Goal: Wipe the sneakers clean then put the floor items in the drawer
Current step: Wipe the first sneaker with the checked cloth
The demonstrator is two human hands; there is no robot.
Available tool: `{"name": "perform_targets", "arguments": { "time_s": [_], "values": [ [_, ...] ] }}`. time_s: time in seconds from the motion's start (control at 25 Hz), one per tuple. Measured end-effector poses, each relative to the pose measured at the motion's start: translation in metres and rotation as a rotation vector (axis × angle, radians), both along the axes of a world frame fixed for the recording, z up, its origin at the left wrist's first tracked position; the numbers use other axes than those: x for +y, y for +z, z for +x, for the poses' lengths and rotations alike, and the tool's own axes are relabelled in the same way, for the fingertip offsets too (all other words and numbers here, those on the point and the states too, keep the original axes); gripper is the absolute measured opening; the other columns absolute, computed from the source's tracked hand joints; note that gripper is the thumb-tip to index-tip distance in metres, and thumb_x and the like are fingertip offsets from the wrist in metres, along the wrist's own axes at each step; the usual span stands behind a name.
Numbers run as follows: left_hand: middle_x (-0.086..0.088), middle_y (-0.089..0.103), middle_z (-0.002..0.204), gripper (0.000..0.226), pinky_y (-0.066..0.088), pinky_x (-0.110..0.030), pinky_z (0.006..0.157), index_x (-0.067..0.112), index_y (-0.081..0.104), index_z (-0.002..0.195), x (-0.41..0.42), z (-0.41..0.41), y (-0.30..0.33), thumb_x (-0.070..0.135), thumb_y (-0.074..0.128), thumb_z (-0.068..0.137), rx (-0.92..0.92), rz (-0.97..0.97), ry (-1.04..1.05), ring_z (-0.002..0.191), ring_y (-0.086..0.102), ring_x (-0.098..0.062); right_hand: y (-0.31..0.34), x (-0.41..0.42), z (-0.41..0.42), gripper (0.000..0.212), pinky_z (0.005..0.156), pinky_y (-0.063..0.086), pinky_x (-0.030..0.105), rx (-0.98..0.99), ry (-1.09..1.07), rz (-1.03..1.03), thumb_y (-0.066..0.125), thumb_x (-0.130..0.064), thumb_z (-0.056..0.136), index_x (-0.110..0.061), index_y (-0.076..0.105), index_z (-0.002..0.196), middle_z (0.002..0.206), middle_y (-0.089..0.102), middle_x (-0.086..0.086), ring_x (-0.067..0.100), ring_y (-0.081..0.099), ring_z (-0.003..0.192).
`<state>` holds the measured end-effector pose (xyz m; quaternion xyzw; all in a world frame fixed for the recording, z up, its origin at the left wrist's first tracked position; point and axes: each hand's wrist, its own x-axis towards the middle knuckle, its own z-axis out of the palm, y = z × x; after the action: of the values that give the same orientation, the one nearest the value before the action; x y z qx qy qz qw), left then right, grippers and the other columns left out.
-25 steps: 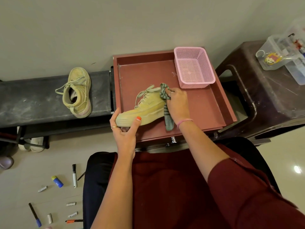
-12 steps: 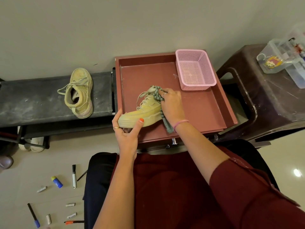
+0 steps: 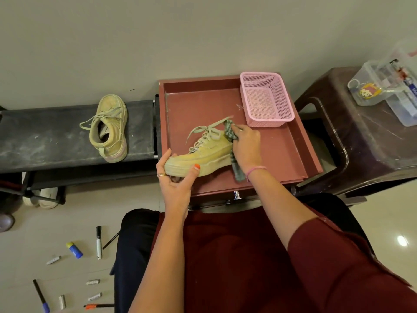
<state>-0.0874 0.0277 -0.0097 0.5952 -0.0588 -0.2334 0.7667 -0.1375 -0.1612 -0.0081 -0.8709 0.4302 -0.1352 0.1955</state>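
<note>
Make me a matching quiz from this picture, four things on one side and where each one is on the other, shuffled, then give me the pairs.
Things:
1. pink basket
2. cloth
3. second sneaker
4. blue-capped tube

Places:
A. on the floor
B. on the dark bench
C. in the far right corner of the drawer
D. in the right hand

Pairs: 1-C, 2-D, 3-B, 4-A
</note>
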Motion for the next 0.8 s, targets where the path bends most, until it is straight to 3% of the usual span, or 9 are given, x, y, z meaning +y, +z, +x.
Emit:
{"name": "perform_targets", "arguments": {
  "time_s": [0.08,0.2,0.32,0.44,0.64,0.8],
  "values": [
    [-0.003,0.055,0.121,0.070,0.052,-0.027,0.092,0.024,0.043,0.135,0.000,0.004,0.000,-0.005,0.073,0.079,0.016,-0.002,0.021,0.102,0.063,-0.004,0.005,0.011,0.006,0.042,0.099,0.030,0.016,-0.057,-0.013,0.049,0.045,0.006,0.092,-0.010,0.059,0.128,0.132,0.057,0.007,0.029,0.047,0.118],
    [-0.003,0.055,0.121,0.070,0.052,-0.033,0.096,0.024,0.043,0.135,0.001,0.004,0.001,-0.006,0.073,0.079,0.019,0.013,0.006,0.103,0.063,-0.005,0.004,0.041,-0.013,0.039,0.097,0.022,0.013,-0.083,0.160,-0.010,0.050,0.003,0.091,-0.009,0.060,0.127,0.131,0.057,0.006,0.028,0.044,0.115],
    [-0.004,0.056,0.123,0.069,0.051,-0.035,0.099,0.025,0.043,0.135,0.000,0.003,0.000,-0.005,0.073,0.079,0.018,0.014,-0.001,0.105,0.063,-0.006,-0.003,0.015,-0.020,0.041,0.092,0.018,0.003,-0.092,0.008,0.033,0.053,0.005,0.086,-0.008,0.062,0.124,0.128,0.060,0.008,0.026,0.052,0.114],
    [0.002,0.060,0.117,0.067,0.049,-0.039,0.101,0.026,0.044,0.133,-0.001,0.007,0.000,-0.004,0.072,0.080,0.044,0.005,0.031,0.104,0.064,-0.007,0.001,-0.002,-0.007,0.039,0.093,0.025,0.005,-0.170,-0.144,0.184,0.054,0.008,0.083,-0.004,0.065,0.118,0.122,0.064,0.012,0.026,0.058,0.114],
    [0.003,0.056,0.117,0.067,0.051,-0.031,0.096,0.027,0.043,0.131,0.002,0.005,0.000,-0.004,0.073,0.080,0.018,0.018,0.002,0.101,0.063,-0.002,-0.002,0.030,-0.033,0.044,0.097,0.022,0.013,-0.067,0.166,-0.015,0.053,0.007,0.084,-0.010,0.062,0.124,0.129,0.059,0.006,0.028,0.047,0.113],
    [0.000,0.055,0.120,0.068,0.051,-0.030,0.096,0.025,0.043,0.133,-0.002,0.005,-0.001,-0.005,0.073,0.079,0.015,0.007,0.000,0.104,0.062,-0.004,0.001,-0.003,-0.006,0.044,0.098,0.026,0.010,-0.072,-0.028,0.081,0.048,0.009,0.085,-0.007,0.063,0.123,0.127,0.061,0.008,0.030,0.053,0.116]
  ]
}}
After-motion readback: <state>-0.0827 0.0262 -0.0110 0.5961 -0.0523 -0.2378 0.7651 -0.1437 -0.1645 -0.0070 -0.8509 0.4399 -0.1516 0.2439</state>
